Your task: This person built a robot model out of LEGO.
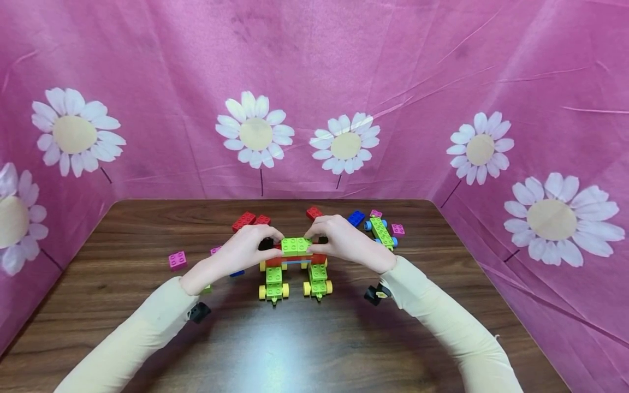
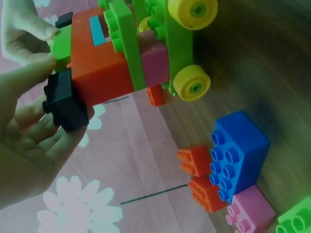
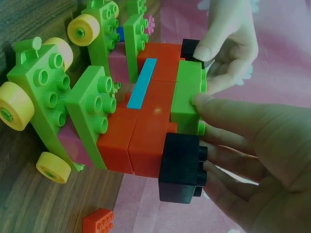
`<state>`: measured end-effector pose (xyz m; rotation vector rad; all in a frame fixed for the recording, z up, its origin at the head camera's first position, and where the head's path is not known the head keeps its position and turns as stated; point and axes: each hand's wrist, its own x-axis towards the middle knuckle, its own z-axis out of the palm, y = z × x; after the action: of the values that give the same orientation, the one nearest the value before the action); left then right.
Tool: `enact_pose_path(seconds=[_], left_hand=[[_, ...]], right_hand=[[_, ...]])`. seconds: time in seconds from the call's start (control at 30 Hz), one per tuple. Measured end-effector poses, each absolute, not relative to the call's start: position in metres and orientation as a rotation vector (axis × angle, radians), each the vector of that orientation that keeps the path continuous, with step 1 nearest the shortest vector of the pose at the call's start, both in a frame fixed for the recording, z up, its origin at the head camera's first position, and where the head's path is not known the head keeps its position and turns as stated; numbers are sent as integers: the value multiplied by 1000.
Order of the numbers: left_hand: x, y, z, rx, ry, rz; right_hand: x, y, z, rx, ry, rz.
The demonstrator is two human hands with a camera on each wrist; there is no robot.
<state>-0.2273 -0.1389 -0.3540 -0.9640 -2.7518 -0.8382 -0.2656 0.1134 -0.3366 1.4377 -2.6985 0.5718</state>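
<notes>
Between left hand point(image 1: 248, 244) and right hand point(image 1: 340, 236), the wheeled brick model point(image 1: 296, 258), its top in both hands' grip.

From above, the head view faces forward and down; both tilted wrist views share, closer, its lower-centre brick build point(image 1: 296, 246).

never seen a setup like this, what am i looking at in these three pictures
There's no machine here, just a person's left hand and right hand. The wide picture is taken from the head, looking forward and down; the two tilted close-ups come from the left and right wrists. Both hands grip the top of a toy-brick build, around its green bricks. It has yellow wheels below. On the wooden table lie loose red, blue and pink bricks, plus a green base with blue wheels.
</notes>
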Motion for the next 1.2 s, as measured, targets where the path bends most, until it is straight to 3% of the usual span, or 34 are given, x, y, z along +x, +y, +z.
enact_pose_path(seconds=[0.23, 0.67, 1.2], left_hand=[[-230, -161, -351, -852, -2774, -1133], [-234, -201, -358, -599, -2808, -1068], [-251, -229, -399, -1018, -2925, -791]], right_hand=[[-262, 111, -334, 1437, -2706, 585], [-262, 111, -334, 1426, -2703, 558], [-262, 112, -335, 1420, -2704, 575]])
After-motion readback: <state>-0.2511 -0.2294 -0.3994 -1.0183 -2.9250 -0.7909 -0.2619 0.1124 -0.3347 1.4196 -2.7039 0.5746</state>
